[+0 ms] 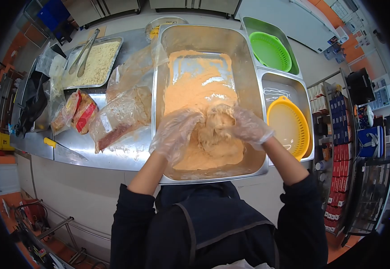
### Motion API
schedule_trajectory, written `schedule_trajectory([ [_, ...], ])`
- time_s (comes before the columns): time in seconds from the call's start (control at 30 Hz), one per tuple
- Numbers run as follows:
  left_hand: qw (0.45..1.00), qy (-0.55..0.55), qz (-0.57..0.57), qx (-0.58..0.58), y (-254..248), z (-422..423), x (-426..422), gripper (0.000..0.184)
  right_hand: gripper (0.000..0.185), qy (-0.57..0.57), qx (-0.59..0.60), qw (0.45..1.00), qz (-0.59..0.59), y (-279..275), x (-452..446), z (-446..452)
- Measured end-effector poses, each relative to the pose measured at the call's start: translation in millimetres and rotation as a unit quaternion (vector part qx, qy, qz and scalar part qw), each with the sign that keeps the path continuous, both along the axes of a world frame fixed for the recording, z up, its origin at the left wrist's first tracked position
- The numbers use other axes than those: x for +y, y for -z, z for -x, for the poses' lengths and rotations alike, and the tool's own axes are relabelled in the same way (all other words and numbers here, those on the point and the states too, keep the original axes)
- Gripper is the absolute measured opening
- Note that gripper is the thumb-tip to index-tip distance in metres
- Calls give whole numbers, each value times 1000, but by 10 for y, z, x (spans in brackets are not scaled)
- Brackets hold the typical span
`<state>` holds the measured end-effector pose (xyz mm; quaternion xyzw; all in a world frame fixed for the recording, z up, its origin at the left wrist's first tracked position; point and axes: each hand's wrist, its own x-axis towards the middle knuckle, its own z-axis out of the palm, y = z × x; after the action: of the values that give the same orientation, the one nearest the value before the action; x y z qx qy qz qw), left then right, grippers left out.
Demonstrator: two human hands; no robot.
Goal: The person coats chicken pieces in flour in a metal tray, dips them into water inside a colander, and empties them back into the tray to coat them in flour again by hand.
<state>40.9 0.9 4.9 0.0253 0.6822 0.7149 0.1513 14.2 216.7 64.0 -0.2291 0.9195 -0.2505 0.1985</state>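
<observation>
Both my hands wear clear plastic gloves and work inside a deep steel pan (258, 148) holding orange-tinted flour (201, 85). Between them is a clump of flour-coated pieces (220, 120), perhaps meat, blurred by motion. My right hand (250, 126) has its fingers curled against the right side of the clump, gripping it. On the other side, my left hand (178, 133) reaches in beside the clump, palm turned inward. Its fingertips are partly lost in the flour, so its grip is hard to make out.
Left of the pan lie plastic bags of raw meat (122, 117), a yellow-handled knife (65, 148) and a crumb tray (97, 62) with tongs (84, 56) on it. To the right, steel pans hold a green basket (270, 51) and a yellow basket (289, 130).
</observation>
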Motion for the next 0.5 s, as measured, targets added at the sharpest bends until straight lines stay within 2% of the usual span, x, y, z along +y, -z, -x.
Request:
schedule_trajectory([
  [0.03, 1000, -1, -3, -1, 36, 19, 8, 27, 49, -1, -1, 1000, -3, -55, 19, 26],
  [0.1, 957, -177, -185, -136, 71, 68, 26, 27, 52, -70, -53, 993, 85, -112, 27, 98],
  [0.13, 956, -181, -187, -136, 36, 130, 20, 27, 52, -74, -54, 992, 83, -112, -24, 167],
  [0.17, 979, -135, 137, -72, -18, 237, 6, 30, 51, -17, -64, 997, 45, -111, -95, 280],
  [0.2, 892, -76, 446, -1, -75, 312, -10, 34, 50, 41, -71, 997, 8, -107, -146, 432],
  [0.27, 909, -101, 404, 13, -35, 345, -39, 32, 47, 38, -54, 998, 1, 1114, 197, 1102],
  [0.33, 923, -132, 362, 27, 34, 387, -68, 31, 44, 18, -24, 1000, -3, 1111, 9, 1178],
  [0.4, 910, -190, 351, 114, 135, 420, -47, 28, 39, -11, 30, 999, -3, 1141, -347, 1191],
  [0.47, 898, -225, 348, 146, 372, 484, -46, 28, 37, -40, 74, 996, 2, 1177, -755, 1114],
  [0.5, 885, -254, 345, 183, 447, 510, -55, 27, 34, -100, -46, 970, -216, 714, -1031, 1029],
])
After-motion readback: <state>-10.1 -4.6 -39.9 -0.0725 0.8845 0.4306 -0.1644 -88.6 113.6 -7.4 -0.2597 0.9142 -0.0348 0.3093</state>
